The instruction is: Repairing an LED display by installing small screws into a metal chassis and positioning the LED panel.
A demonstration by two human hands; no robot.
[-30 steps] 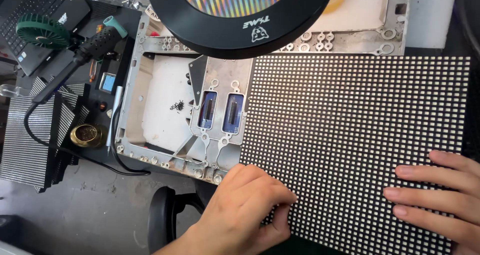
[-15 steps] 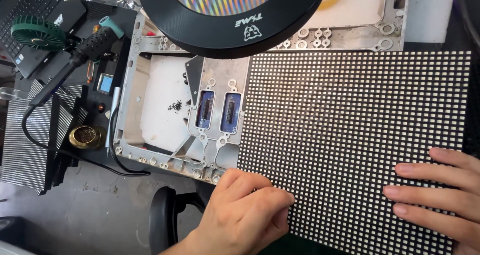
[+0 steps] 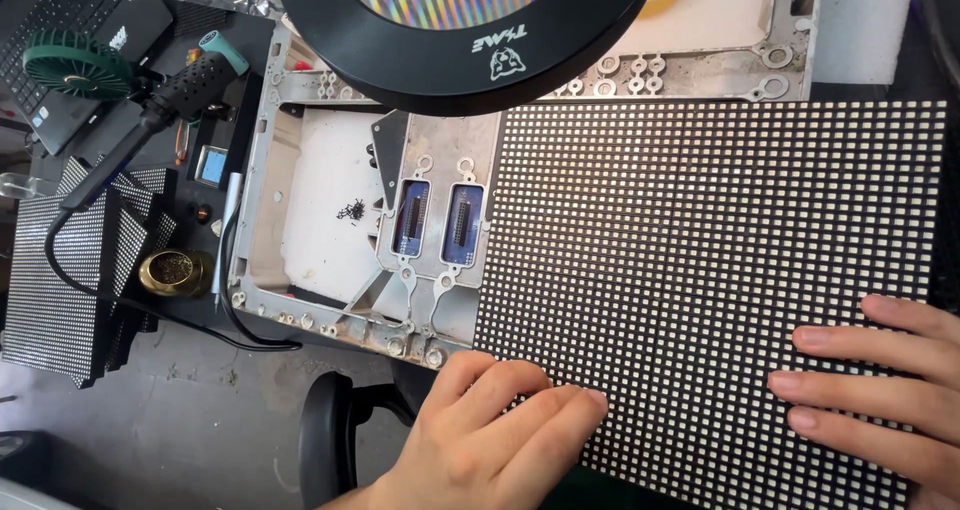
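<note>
Head view:
— Where's the panel (image 3: pixel 700 290)?
— On the frame (image 3: pixel 330 220), covering its right half. My left hand (image 3: pixel 490 440) and right hand (image 3: pixel 880 390) lie flat on its near edge, fingers spread, gripping nothing.
— How will it handle?
— Stiff, light, fragile-faced, I'd judge; lift it by the edges.

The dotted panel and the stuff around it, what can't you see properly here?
Head view only:
- Dotted panel: near corners under left hand and right hand.
- Metal frame: right part under the panel, top behind round black lamp.
- Right hand: cut off by picture's edge.
</note>
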